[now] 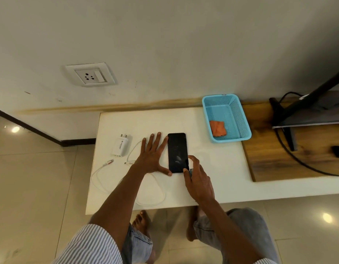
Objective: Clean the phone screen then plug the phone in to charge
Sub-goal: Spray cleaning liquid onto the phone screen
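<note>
On the white worktop (212, 168) your phone (177, 152) lies flat, face up. Your left hand (152, 156) rests spread beside it; your right hand (198, 181) grips something small at its lower corner. The glass looks slippery and fragile, so hold the edges.

A blue mesh basket (243, 119) stands on a white counter (212, 168) against a pale wall (164, 44). Right of it lies a wooden board (269, 159) bearing a dark stand (290, 119) and a black cord (298, 161). Glossy beige floor tiles (31, 187) surround the counter.
</note>
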